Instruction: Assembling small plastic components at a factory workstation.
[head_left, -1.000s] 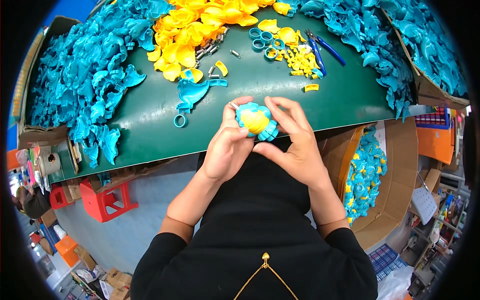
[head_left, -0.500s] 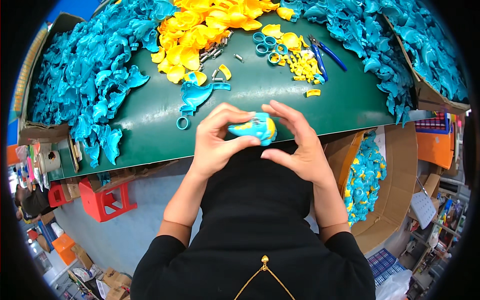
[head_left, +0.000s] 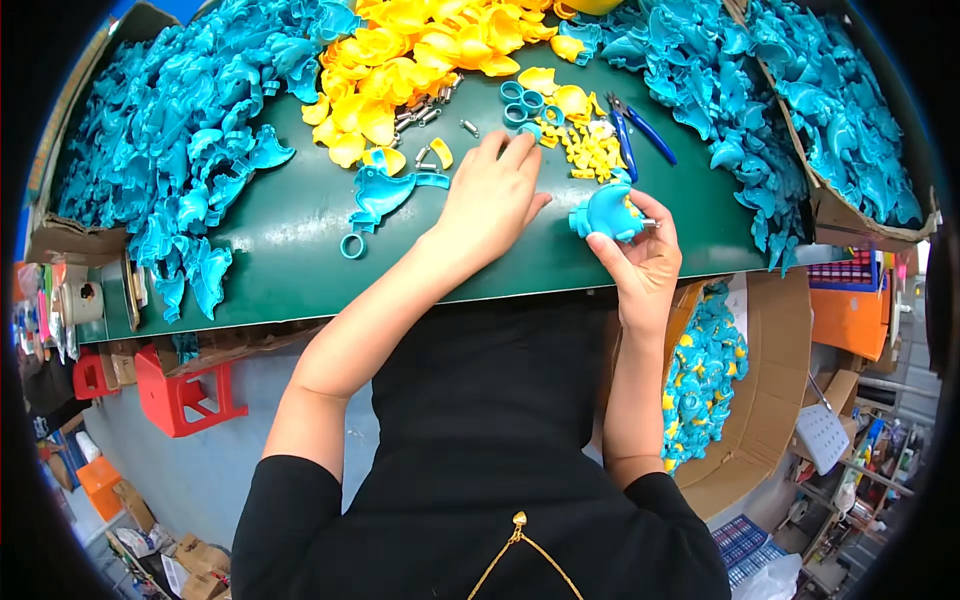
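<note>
With the right hand clamped on the blue toy, the open left hand should pinch one small ring just beyond its fingertips.

A green table spans the room; a red stool stands on grey floor; a cardboard box sits lower right.

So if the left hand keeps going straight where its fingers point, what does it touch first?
Most likely the blue rings, which lie just beyond the fingertips of the left hand on the green table. Behind them comes the yellow parts pile. Depth is hard to judge, so the order is not certain.
</note>
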